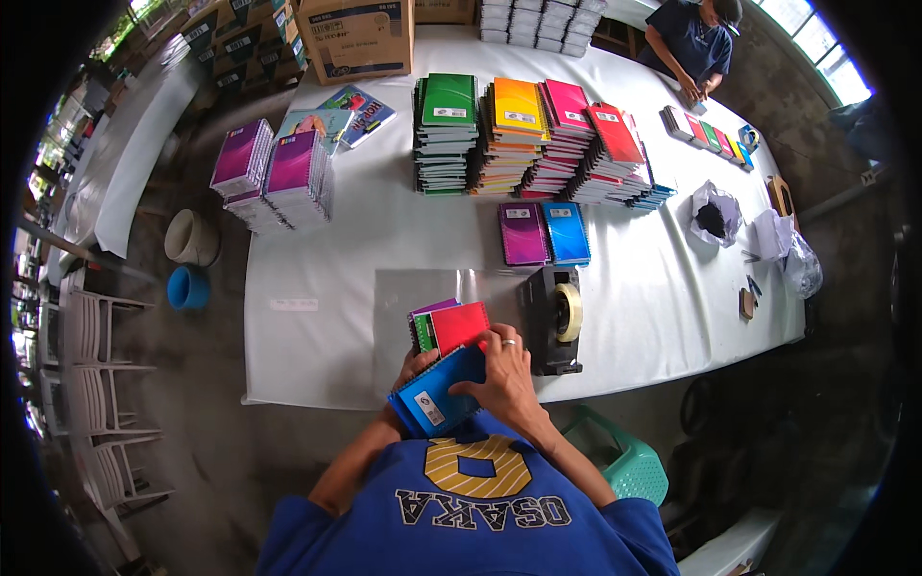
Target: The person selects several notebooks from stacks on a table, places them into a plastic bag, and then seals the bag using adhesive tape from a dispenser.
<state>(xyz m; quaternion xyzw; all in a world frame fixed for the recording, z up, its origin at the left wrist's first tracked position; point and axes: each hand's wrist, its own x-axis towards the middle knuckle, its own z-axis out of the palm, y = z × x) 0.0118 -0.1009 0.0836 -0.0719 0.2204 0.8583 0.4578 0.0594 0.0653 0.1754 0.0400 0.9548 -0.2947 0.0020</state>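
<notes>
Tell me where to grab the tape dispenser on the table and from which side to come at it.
Probably best to grip the black tape dispenser across its long flat sides, fingers coming down from above near its middle. It stands upright on the white table, and the tape roll sits toward its right side, so keep clear of that. The right hand is nearest; both hands now hold the blue notebook.

left hand [415, 368]: mostly hidden behind the blue spiral notebook [434, 394], fingers curled over its upper left edge, gripping it
right hand [501, 370]: palm down on the notebook's right side, fingers bent, fingertips pressing its cover, ring on one finger
left forearm: bare, runs down-left from the notebook
right forearm: bare, runs down-right from the notebook
hands: close together, both on the notebook
</notes>
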